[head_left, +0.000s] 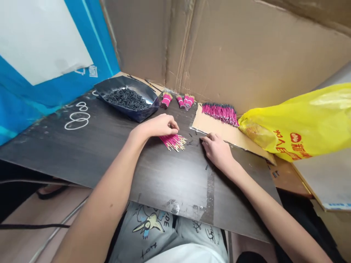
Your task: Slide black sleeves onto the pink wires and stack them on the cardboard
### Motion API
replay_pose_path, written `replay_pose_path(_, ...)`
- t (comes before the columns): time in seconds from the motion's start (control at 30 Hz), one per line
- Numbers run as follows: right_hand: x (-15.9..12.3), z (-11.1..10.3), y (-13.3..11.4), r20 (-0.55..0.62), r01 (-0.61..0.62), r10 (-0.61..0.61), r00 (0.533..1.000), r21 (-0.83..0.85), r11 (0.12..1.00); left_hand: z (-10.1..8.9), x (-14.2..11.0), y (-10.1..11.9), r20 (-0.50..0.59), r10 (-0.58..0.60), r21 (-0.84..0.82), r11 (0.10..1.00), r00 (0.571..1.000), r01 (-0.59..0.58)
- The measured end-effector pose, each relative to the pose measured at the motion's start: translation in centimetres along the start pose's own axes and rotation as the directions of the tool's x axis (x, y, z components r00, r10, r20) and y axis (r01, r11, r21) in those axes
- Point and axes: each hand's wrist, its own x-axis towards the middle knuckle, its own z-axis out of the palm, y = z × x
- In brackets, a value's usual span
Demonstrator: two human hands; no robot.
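My left hand [160, 126] rests on the dark board [109, 157] with its fingers curled over one end of a loose bunch of pink wires [174, 141], pinning it down. The bare tips of the wires fan out to the right. My right hand [216, 148] lies a short way to the right, fingers bent and pinched together near a few tiny black bits scattered on the board; what it holds, if anything, is too small to make out.
A dark tray [128, 100] of small black pieces sits at the back left. Tied pink wire bundles [181, 100] stand by the cardboard wall. More pink wires [221, 112] lie on a cardboard sheet [219, 132]. A yellow plastic bag [301, 122] fills the right.
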Motion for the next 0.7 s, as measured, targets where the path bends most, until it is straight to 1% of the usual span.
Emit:
replay_pose_path(0.07, 0.1, 0.3, -0.2, -0.008, -0.014, 0.014, 1.0, -0.007, 1.0, -0.4, 0.0, 0.3, 0.075, -0.011, -0.009, 1.0, 0.997, 0.012)
replay_pose_path(0.13, 0.5, 0.5, -0.3, -0.014, -0.019, 0.019, 1.0, -0.012, 1.0, -0.6, 0.1, 0.5, 0.101, -0.02, 0.011, 1.0, 0.995, 0.019)
replay_pose_path(0.23, 0.8, 0.7, -0.5, -0.016, -0.004, 0.004, 1.0, -0.011, 1.0, -0.6, 0.8, 0.9, 0.157, 0.003, 0.09, 0.996, 0.988, -0.018)
replay_pose_path(0.33, 0.8, 0.6, -0.8, 0.009, 0.001, -0.001, 1.0, -0.024, 1.0, -0.3, 1.5, 1.6, 0.206, 0.028, 0.136, 0.989, 0.978, -0.057)
replay_pose_path(0.47, 0.2, 0.4, -0.7, 0.009, -0.004, 0.005, 1.0, -0.018, 1.0, 0.0, 1.8, 2.2, 0.231, 0.03, 0.144, 0.987, 0.972, -0.065)
replay_pose_path(0.63, -0.8, 0.9, 0.2, -0.088, -0.045, 0.046, 0.995, 0.015, 0.999, 0.0, 1.6, 2.1, 0.227, 0.034, 0.129, 0.99, 0.973, -0.065)
replay_pose_path(0.7, -0.8, 1.3, 0.6, -0.107, -0.05, 0.051, 0.993, 0.014, 0.999, 0.0, 1.6, 2.1, 0.236, 0.03, 0.12, 0.991, 0.971, -0.06)
